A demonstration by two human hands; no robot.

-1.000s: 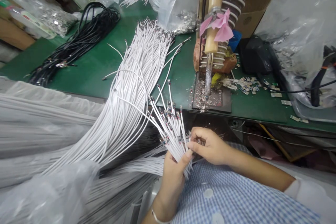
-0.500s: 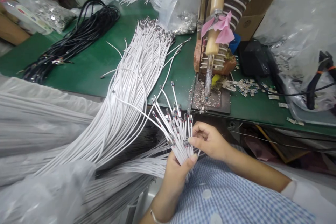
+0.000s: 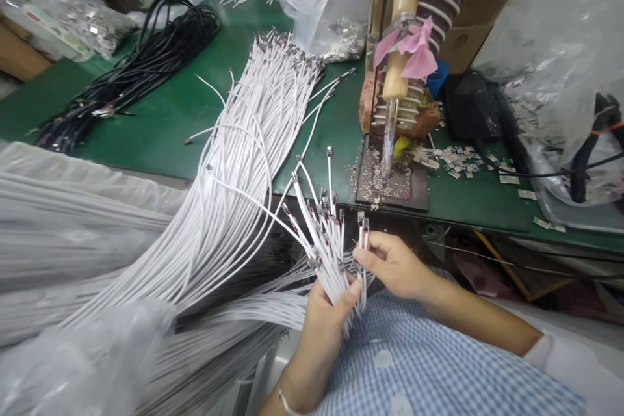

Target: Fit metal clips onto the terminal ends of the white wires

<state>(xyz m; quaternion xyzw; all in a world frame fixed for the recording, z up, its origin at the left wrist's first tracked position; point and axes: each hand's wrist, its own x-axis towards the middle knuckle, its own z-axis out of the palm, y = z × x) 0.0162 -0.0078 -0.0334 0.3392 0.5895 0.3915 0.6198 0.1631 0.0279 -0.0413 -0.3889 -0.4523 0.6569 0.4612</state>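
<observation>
My left hand is closed around a bunch of white cables, whose metal-tipped ends fan out above it. At the right side of that bunch, my right hand pinches a few cable ends between thumb and fingers, holding them a little apart from the others. Small connectors with bits of red and black show on the tips. Beyond my left hand, a large bundle of white cables runs over the bench edge and lies on the green bench.
Behind my hands, a wooden-handled soldering iron hangs tip down over a dark plate strewn with solder bits. Small connector boards lie to its right, with cutters beyond. Black cables lie at left; plastic bags stand behind.
My right hand has drawn a few cable ends to the right, away from the bunch. The fanned tips have shifted slightly; my left hand keeps its hold.
</observation>
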